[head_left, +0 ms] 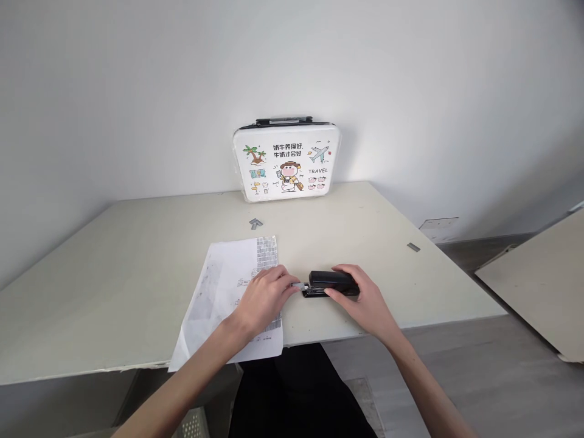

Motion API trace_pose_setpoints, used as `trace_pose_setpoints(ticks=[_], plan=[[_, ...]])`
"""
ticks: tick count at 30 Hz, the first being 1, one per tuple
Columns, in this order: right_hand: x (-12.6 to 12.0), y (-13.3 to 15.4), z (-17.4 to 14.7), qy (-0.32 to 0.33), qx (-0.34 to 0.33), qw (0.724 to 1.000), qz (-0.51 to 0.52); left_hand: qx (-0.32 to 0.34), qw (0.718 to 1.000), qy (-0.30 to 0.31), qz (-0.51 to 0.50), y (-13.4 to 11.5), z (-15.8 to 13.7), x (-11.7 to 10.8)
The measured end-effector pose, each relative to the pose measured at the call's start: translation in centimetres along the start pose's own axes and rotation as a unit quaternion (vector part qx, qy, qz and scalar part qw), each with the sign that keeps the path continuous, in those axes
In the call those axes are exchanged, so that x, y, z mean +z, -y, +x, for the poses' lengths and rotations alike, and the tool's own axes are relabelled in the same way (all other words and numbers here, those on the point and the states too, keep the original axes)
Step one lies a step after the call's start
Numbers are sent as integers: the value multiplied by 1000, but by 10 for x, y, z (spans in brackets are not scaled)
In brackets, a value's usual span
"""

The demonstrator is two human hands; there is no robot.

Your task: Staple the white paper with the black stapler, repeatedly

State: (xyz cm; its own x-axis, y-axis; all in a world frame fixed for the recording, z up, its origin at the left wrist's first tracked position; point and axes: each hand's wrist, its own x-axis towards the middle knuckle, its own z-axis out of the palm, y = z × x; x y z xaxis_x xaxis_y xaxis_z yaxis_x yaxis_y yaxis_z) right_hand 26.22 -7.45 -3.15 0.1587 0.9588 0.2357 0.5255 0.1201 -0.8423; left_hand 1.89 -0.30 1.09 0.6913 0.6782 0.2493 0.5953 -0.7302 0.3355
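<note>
My right hand is wrapped around the rear of a black stapler that lies on the table, thumb along the near side and fingers over the top. At the stapler's front end, my left hand pinches a small silver-grey piece that looks like a strip of staples. Its left end is hidden by my fingertips, and its right end meets the stapler's front. Below my left forearm and wrist lie printed paper sheets, which overhang the table's near edge.
A white cartoon-printed case with a dark handle stands against the wall at the table's back. Several grey staple strips lie behind the papers, and another grey strip is near the right edge of the table. A second tabletop is at right.
</note>
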Motion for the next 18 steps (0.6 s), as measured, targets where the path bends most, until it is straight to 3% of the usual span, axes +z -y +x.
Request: trace_pose_setpoints(ticks=[4,8,12,18], plan=[[0,1,0,1,5,1000,3,-2,1000,10,4,4,-1,0],[-1,2,-1,7,8,1000,23,-13,995,31,-91,20,-4,-9],[-3,2,0,15,9,999,32,35,984,67,-162,33,1,-14],[-6,-1,3,29,-9,999,26,84,970,92,-208,29,31,0]])
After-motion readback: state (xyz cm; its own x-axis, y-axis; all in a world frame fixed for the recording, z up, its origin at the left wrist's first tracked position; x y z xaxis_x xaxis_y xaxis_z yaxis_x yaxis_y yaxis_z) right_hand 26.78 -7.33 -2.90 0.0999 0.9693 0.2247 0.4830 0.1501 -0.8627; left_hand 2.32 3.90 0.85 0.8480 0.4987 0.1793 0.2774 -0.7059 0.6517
